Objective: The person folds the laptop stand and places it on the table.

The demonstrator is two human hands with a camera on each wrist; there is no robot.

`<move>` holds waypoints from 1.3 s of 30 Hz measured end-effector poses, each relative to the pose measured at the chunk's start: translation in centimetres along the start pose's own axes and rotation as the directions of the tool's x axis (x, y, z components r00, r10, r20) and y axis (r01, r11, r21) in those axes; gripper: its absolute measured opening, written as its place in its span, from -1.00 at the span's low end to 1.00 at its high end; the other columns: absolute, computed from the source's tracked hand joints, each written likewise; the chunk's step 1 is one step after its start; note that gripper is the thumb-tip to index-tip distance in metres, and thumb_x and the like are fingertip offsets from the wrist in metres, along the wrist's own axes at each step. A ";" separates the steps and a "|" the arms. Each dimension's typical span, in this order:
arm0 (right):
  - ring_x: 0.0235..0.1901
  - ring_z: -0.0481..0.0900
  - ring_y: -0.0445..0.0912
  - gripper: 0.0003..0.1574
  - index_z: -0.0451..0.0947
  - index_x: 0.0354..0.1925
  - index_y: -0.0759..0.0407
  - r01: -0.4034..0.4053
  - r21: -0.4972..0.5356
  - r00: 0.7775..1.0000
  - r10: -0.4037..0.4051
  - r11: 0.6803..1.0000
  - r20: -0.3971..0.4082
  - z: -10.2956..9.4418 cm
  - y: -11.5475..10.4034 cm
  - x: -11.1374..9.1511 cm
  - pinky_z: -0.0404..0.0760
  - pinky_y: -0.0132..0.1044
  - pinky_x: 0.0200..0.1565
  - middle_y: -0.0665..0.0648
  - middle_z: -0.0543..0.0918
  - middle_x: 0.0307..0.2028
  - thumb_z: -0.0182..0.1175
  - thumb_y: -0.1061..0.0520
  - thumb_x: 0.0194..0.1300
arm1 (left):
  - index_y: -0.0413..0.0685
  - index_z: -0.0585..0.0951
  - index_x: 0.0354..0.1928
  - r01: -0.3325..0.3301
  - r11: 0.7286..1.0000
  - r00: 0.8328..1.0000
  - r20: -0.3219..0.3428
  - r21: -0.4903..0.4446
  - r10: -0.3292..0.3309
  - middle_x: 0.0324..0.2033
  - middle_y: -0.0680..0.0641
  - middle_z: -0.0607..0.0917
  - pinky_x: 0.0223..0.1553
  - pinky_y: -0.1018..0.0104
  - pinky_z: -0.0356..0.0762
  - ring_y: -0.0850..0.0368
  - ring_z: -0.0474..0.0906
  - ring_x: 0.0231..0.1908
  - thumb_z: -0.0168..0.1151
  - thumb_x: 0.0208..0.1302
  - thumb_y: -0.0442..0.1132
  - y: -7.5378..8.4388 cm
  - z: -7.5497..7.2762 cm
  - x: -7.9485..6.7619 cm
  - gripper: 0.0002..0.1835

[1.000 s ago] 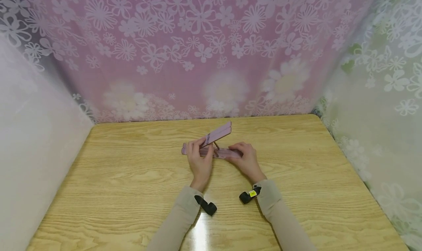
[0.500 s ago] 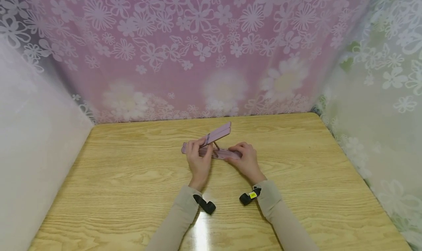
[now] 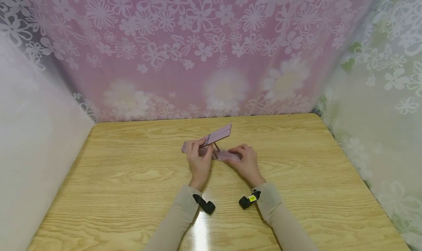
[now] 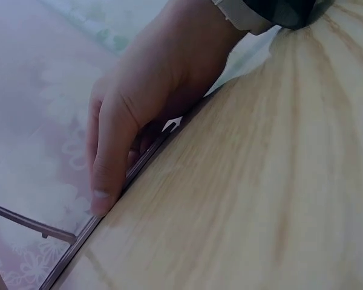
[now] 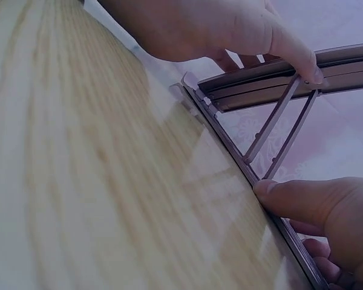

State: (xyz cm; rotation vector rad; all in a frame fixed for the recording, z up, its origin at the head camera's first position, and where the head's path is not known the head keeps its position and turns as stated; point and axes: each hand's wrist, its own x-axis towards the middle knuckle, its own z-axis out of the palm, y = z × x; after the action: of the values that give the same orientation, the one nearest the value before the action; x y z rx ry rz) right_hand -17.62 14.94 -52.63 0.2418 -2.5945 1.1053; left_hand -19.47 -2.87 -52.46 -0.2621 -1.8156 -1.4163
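Observation:
A mauve folding laptop stand (image 3: 220, 135) sits near the table's middle, its upper panel tilted up to the right above a long base. My left hand (image 3: 199, 167) grips it toward the left, fingers over the far side and thumb on the near side. In the right wrist view, that thumb touches the panel (image 5: 351, 75) near the tops of two thin struts (image 5: 278, 118). My right hand (image 3: 247, 165) pinches the base's right part between thumb and fingers. The left wrist view shows the right hand (image 4: 142, 90) on the base; some fingertips are hidden behind it.
The wood-grain table (image 3: 125, 178) extends around both arms. A pink flowered curtain (image 3: 184, 60) hangs behind its far edge, with pale sheets at the left and right. Each wrist wears a black strapped camera.
The raised panel's upper tip has dropped very slightly. Both hands keep their grip in nearly the same places.

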 end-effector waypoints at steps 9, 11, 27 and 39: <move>-0.16 0.36 -0.01 -0.54 0.67 -0.19 0.03 -0.019 0.002 1.000 0.019 1.000 0.000 -0.3 -0.1 0.0 0.19 -0.01 -0.03 0.03 0.51 -0.20 0.49 -0.08 -0.10 | -0.38 0.59 -0.07 -0.195 0.969 0.961 0.169 -0.153 0.220 -0.14 -0.33 0.57 -0.03 0.29 0.47 -0.24 0.48 -0.10 0.15 -0.05 -0.73 -1.1 -2.1 0.6 -0.57; -0.16 0.36 -0.01 -0.54 0.68 -0.19 0.03 -0.013 0.003 1.000 0.013 1.000 0.001 -0.3 -0.1 0.0 0.20 -0.01 -0.03 0.03 0.52 -0.20 0.50 -0.08 -0.10 | -0.44 0.59 -0.09 -0.231 0.962 0.951 0.172 -0.148 0.255 -0.15 -0.36 0.57 -0.07 0.32 0.49 -0.26 0.50 -0.12 0.14 -0.07 -0.76 -1.3 -2.2 0.7 -0.58; -0.22 0.38 0.00 -0.52 0.68 -0.20 0.08 0.008 -0.001 1.000 -0.008 1.000 -0.019 -0.1 -0.5 -0.4 0.22 0.01 -0.06 0.08 0.53 -0.25 0.52 -0.05 -0.14 | -0.31 0.64 -0.11 -0.285 0.958 0.950 0.130 -0.002 0.283 -0.14 -0.22 0.62 -0.05 0.25 0.49 -0.08 0.54 -0.11 0.31 0.04 -0.40 -0.1 -2.4 0.6 -0.69; -0.22 0.38 0.02 -0.57 0.68 -0.21 0.10 0.012 -0.035 1.000 -0.013 0.999 -0.020 -0.2 -0.7 -0.2 0.22 0.01 -0.07 0.10 0.52 -0.24 0.50 -0.02 -0.10 | -0.23 0.69 -0.23 -0.188 0.977 0.982 0.017 0.100 0.187 -0.22 -0.12 0.66 -0.11 0.32 0.49 0.01 0.55 -0.16 0.40 0.03 -0.34 0.6 -1.3 0.4 -0.77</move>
State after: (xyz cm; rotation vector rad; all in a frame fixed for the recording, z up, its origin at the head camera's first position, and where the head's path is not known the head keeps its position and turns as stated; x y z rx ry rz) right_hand -17.19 14.61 -52.08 0.2375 -2.5887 1.0523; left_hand -18.78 -3.89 -51.73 -0.3762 -1.8116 -1.1904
